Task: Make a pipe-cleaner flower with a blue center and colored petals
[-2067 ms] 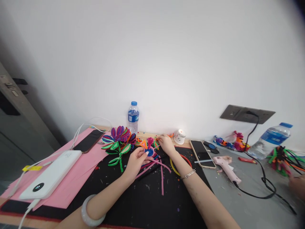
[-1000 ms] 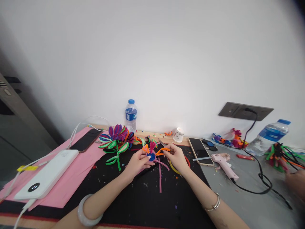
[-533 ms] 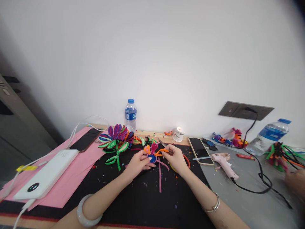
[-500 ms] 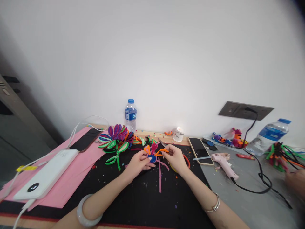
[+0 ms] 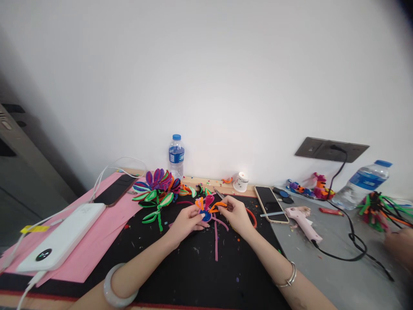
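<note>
Above the black mat (image 5: 193, 275), my left hand (image 5: 187, 221) is closed on a small pipe-cleaner figure (image 5: 205, 215) with a round blue coil in its middle. Orange and magenta loops stand up from the coil. My right hand (image 5: 235, 215) pinches the orange pipe-cleaner loop (image 5: 215, 206) on the figure's right side. Pink pipe cleaners (image 5: 216, 245) lie below and beside the figure. An orange-red ring (image 5: 251, 218) is partly hidden behind my right hand. Left of my hands lie pipe-cleaner flowers (image 5: 159, 181) with green-edged leaves (image 5: 158, 213).
Scissors (image 5: 218, 193) and a paper cup (image 5: 241, 182) are behind my hands. To the right are a phone (image 5: 271, 204), a pink glue gun (image 5: 303, 224) and its black cord. A power bank (image 5: 63, 237) rests on pink paper at left. Another person's hand (image 5: 400, 243) shows at far right.
The view has shifted very slightly. The orange loop at my right fingers looks a little more spread; both hands stay nearly in place.
</note>
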The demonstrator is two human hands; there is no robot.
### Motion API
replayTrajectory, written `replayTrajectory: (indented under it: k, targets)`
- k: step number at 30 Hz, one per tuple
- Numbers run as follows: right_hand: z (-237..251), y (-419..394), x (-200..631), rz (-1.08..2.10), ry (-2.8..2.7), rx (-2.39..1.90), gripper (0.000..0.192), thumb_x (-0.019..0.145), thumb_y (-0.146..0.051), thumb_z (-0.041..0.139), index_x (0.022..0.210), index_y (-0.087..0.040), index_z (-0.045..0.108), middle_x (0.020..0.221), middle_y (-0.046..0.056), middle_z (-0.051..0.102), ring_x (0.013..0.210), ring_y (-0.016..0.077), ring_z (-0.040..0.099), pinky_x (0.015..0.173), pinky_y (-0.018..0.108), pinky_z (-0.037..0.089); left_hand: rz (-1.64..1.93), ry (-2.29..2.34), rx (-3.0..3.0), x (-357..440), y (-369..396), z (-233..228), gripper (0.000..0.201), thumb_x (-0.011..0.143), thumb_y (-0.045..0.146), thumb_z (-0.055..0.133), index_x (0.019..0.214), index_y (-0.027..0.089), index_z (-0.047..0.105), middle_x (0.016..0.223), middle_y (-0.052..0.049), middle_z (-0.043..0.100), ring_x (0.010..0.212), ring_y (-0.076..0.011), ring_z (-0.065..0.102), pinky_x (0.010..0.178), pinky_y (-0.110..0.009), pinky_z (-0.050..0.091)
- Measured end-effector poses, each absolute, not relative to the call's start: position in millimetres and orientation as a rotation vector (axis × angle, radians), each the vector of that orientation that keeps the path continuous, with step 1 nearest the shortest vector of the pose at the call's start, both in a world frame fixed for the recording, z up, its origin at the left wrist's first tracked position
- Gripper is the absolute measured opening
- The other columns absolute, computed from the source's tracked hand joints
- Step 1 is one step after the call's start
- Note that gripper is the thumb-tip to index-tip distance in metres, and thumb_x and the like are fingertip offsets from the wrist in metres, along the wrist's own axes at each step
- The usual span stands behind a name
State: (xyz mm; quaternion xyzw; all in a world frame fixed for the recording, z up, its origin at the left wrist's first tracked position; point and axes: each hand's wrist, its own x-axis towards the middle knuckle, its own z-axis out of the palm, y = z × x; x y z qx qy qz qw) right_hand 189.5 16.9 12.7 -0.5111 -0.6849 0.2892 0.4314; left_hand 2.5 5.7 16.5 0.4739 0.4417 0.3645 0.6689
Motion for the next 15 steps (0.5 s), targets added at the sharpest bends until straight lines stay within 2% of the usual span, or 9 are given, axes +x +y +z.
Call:
replayTrajectory:
  k: [8, 15]
  targets:
    - [11.3, 15.5, 188.8, 0.705, -1.729, -1.288, 0.011, 0.075, -0.027, 0.053, 0.071, -0.017, 0.053, 0.068, 0.001, 0.06, 0.061, 0.0143, 0.056, 0.056, 0.025, 0.044, 0.808, 1.013, 1.052, 2.6, 5.9, 17.1, 0.022, 0.07, 0.024, 0.061, 0.088, 0.012, 0.056, 0.074, -0.004, 0.064, 0.069, -0.0165, 0.066, 0.063, -0.023, 0.048]
    - [13.6, 14.3, 188.9, 0.639, -1.772, -1.294, 0.008, 0.075, -0.024, 0.053, 0.072, -0.017, 0.054, 0.066, 0.0, 0.059, 0.058, 0.0125, 0.053, 0.053, 0.023, 0.041, 0.786, 1.013, 1.082, 1.6, 6.8, 15.5, 0.029, 0.071, 0.027, 0.061, 0.096, 0.012, 0.057, 0.076, -0.006, 0.065, 0.068, -0.0158, 0.065, 0.061, -0.022, 0.048]
